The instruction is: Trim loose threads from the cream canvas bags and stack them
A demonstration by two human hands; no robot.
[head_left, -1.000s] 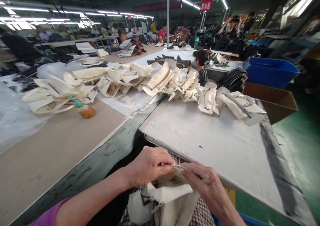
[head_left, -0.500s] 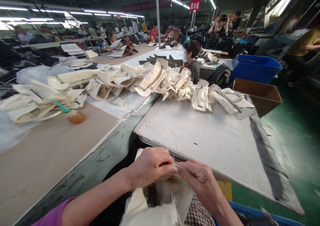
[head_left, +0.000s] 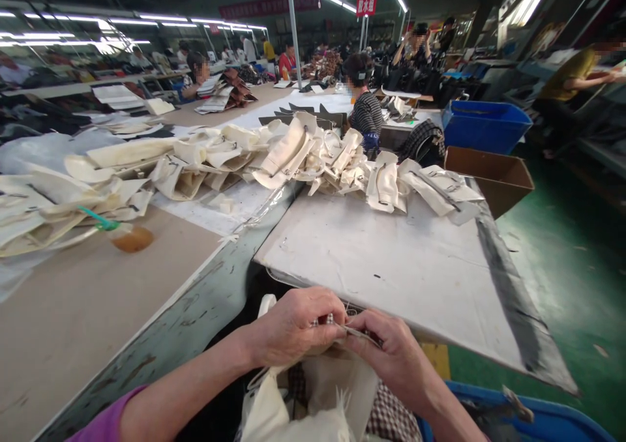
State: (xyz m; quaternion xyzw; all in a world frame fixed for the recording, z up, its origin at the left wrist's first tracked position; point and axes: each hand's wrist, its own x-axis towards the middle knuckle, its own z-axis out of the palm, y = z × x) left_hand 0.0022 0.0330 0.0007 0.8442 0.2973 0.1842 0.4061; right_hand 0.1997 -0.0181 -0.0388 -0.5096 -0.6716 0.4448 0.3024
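Observation:
A cream fabric piece (head_left: 337,377) with a frayed edge lies over my lap, on checked cloth. My left hand (head_left: 298,321) is closed, thumb and fingers pinching the fabric's upper edge. Right beside it, my right hand (head_left: 381,347) pinches the same edge, the fingertips of both hands almost touching. A thin strip of the edge shows between them; whether anything small is held there I cannot make out. More cream sewn pieces (head_left: 283,152) with dark zipper-like strips are heaped along the tables ahead.
A white-covered table (head_left: 372,259) stands ahead, a brown-topped one (head_left: 122,311) to the left. A bottle of amber liquid (head_left: 132,238) lies on the left table. Blue bin (head_left: 484,126) and cardboard box (head_left: 489,175) stand right; another blue bin (head_left: 528,416) is low right. Co-workers sit beyond.
The view has shifted slightly, so the surroundings sit further left. Both hands keep hold of the fabric edge, with the right fingers slightly repositioned. A seated co-worker's head has turned.

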